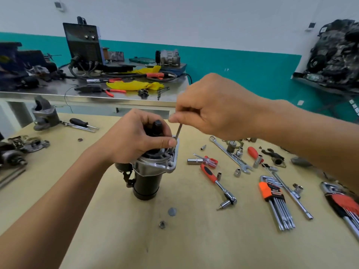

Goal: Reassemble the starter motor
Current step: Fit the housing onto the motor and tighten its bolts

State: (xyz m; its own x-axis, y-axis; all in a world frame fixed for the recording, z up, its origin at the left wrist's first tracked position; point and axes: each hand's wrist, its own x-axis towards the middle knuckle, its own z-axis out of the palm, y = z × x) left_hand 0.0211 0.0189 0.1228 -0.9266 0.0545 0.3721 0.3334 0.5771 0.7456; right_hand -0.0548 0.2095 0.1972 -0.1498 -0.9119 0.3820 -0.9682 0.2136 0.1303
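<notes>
Clock centred on the motor, 12 = away from the person.

**Progress**
- Nearest, at 6 on the table (pixel 116 239), a small nut-like piece (pixel 162 224) and a grey disc (pixel 172 211) lie loose. Prob. parts not yet fitted, can't be sure.
- The starter motor (pixel 147 183) stands upright mid-table, black body down, alu nose housing (pixel 155 166) seated on top.
- The main stack looks assembled, so I'd put this late-stage: fastening.
- The left hand (pixel 136 140) is wrapped over the top end, fingers curled round the black shaft tip, thumb on the flange at 3. It reads as a steadying grip.
- The right hand (pixel 211 107), above at 1–2, pinches a thin steel rod (pixel 178 131) btw thumb and fingertips. The rod's lower end meets the flange just beside the left thumb.
- Through-bolt or hex key? Can't tell.
- An open hole shows in the flange at 4; mounting ear or bolt hole, unclear.
- Left to do, I judge: seat this rod, any matching fixings, final tightening.

**Around**
- At 3–4: ratchet (pixel 217 180), two hex-key sets (pixel 275 202), spanner (pixel 231 154), small red screwdriver (pixel 208 159) and loose sockets, near but apart from the motor.
- At 9–10: other starter parts (pixel 17 150), a cast housing (pixel 44 115) and a black-handled driver (pixel 81 123).
- Nothing crowds the rod except the left thumb, v. close to its tip.
- Far, at 12: steel bench (pixel 93 94) w/ welder (pixel 83 43) and yellow cloth (pixel 136 85).
- At 2: an engine (pixel 338 53).
</notes>
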